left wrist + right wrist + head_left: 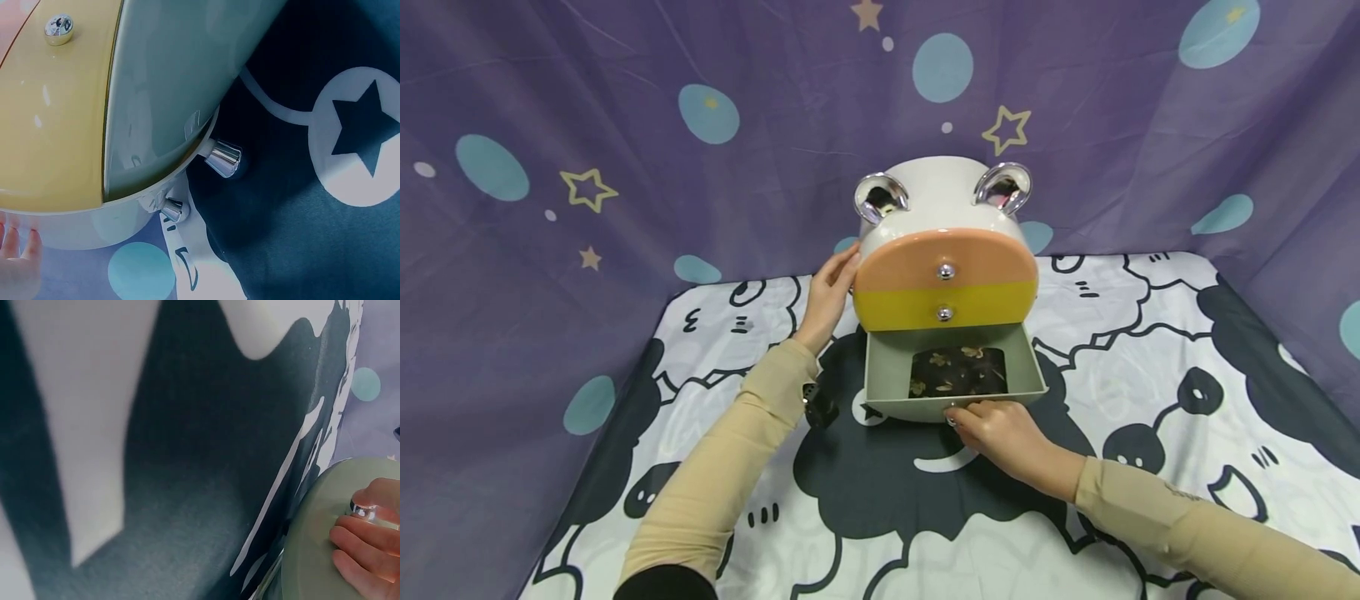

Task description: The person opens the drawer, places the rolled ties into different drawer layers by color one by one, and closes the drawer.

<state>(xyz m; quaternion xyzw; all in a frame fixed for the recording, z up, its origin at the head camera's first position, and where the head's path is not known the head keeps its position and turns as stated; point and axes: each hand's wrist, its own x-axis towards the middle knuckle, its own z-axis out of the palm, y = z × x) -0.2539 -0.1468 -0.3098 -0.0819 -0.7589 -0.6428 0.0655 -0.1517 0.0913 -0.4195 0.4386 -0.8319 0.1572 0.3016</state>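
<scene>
A small white cabinet with silver ears stands on the table. Its lowest drawer, pale green, is pulled out, and inside lies a folded-looking dark item with gold flowers, its kind unclear. My right hand pinches the silver knob on the green drawer front, thumb on one side and fingers curled on the other. Against the cabinet's left side rests my left hand, fingers fairly straight; only its fingertips show in the left wrist view.
Above the green drawer, the yellow drawer and orange drawer are closed, each with a silver knob. Silver feet lift the cabinet off the black-and-white cartoon cloth. A purple curtain hangs close behind and at both sides.
</scene>
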